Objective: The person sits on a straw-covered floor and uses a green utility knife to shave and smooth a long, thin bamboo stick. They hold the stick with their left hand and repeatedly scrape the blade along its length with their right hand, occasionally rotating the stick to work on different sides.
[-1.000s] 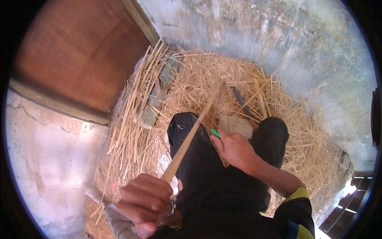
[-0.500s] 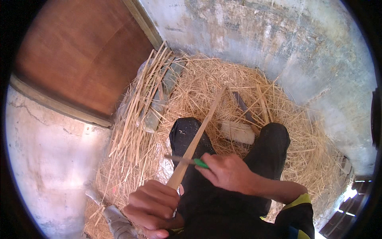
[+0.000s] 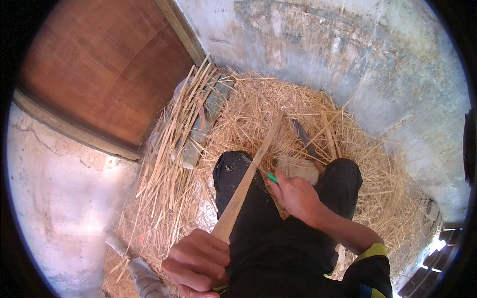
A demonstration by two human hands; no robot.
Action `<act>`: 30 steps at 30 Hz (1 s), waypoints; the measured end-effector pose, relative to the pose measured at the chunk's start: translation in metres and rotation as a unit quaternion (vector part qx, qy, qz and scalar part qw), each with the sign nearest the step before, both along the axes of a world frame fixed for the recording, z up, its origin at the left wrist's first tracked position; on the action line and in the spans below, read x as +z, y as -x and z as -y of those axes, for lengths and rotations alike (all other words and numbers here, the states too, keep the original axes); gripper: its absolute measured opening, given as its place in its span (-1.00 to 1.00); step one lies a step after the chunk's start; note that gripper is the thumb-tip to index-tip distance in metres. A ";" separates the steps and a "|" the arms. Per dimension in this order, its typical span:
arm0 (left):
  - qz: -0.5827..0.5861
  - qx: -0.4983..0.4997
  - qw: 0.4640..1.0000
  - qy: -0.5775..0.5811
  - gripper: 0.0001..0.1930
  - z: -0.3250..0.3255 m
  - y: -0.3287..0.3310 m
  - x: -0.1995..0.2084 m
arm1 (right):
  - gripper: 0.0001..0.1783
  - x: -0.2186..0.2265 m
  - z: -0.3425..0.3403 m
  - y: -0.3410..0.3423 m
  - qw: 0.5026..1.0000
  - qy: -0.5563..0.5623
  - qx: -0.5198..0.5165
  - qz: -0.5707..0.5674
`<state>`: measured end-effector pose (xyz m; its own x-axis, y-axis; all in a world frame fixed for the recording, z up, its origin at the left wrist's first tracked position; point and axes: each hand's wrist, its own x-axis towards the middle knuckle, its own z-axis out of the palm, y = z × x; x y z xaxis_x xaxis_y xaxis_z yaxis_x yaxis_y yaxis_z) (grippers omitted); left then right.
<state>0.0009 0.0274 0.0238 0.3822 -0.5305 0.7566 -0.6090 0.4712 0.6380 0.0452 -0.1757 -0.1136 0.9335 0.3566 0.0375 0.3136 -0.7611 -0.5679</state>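
My left hand [image 3: 198, 262] is closed round the lower end of a long, flat wooden strip [image 3: 243, 191]. The strip slants up and away across my dark-trousered left knee, its far tip narrow and pale above the straw. My right hand [image 3: 297, 197] lies just right of the strip, between my knees, closed on a green-handled knife [image 3: 272, 177]. Only a bit of the green handle shows beyond the fingers; the blade cannot be made out now. A gap lies between the knife handle and the strip.
Thin shavings [image 3: 283, 99] cover the floor. A bundle of long split strips [image 3: 171, 134] lies at the left by the brown door panel [image 3: 109, 74]. Ahead of my knees are a pale block [image 3: 297, 168] and a dark stick [image 3: 305, 139]. A stained wall [image 3: 338, 54] stands behind.
My right hand with the knife has moved away from me and off the strip, where the blade lay across it before. My left hand still holds the strip, shifted slightly.
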 end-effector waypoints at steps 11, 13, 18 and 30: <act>-0.025 0.021 0.998 0.052 -0.53 0.001 -0.005 -0.001 | -0.68 0.002 -0.006 0.002 0.995 -0.054 0.041 0.069; -0.023 0.028 0.998 0.049 -0.53 0.000 -0.003 0.000 | -0.70 0.018 -0.015 0.014 0.985 -0.109 0.089 0.104; -0.019 0.027 0.999 0.034 -0.50 -0.006 -0.006 0.003 | -0.73 0.008 -0.018 0.002 0.993 -0.059 0.052 0.087; -0.025 0.035 0.999 0.028 -0.53 0.000 0.001 0.003 | -0.67 -0.001 -0.011 0.005 0.997 -0.049 0.064 0.010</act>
<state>0.0000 0.0272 0.0265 0.4549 -0.4593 0.7630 -0.6091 0.4646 0.6428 0.0398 -0.1644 -0.1150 0.8791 0.4669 0.0962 0.4167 -0.6545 -0.6309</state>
